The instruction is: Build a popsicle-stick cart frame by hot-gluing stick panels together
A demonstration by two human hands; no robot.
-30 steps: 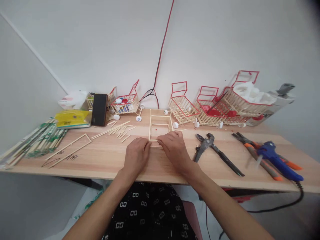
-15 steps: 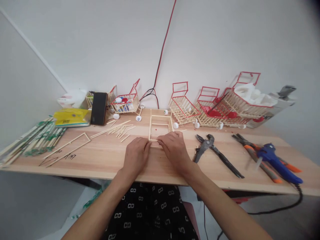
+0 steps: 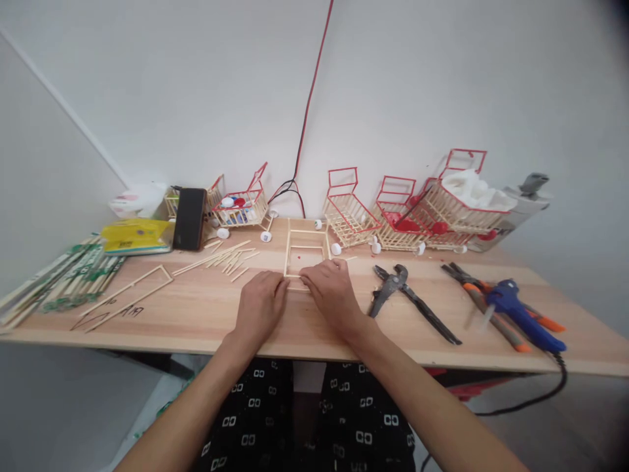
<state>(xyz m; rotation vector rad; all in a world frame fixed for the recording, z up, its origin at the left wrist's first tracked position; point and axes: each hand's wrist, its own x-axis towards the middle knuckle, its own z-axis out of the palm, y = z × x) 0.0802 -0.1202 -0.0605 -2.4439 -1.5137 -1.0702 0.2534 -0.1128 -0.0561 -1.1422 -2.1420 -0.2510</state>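
Note:
A small open frame of pale wooden sticks (image 3: 287, 252) stands on the wooden table in front of me. At its near left corner, my left hand (image 3: 261, 305) has its fingers closed on the frame's edge. My right hand (image 3: 330, 294) pinches the near right part of the same frame, and its fingers cover that corner. Left of the hands lie several loose short sticks (image 3: 230, 259). Farther left is a flat, long stick frame (image 3: 132, 288), beside handwriting on the tabletop.
Behind stand several stick-built shopping carts (image 3: 351, 219) with red handles. Pliers (image 3: 393, 285), orange-handled cutters (image 3: 491, 314) and a blue glue gun (image 3: 523, 314) lie right. A phone (image 3: 189, 218), yellow tissue pack (image 3: 137, 236) and wrapped chopsticks (image 3: 86, 275) are left.
The whole view has shifted slightly, so the table's things appear a little farther left. Both hands keep their hold on the stick frame, with no clear movement against it.

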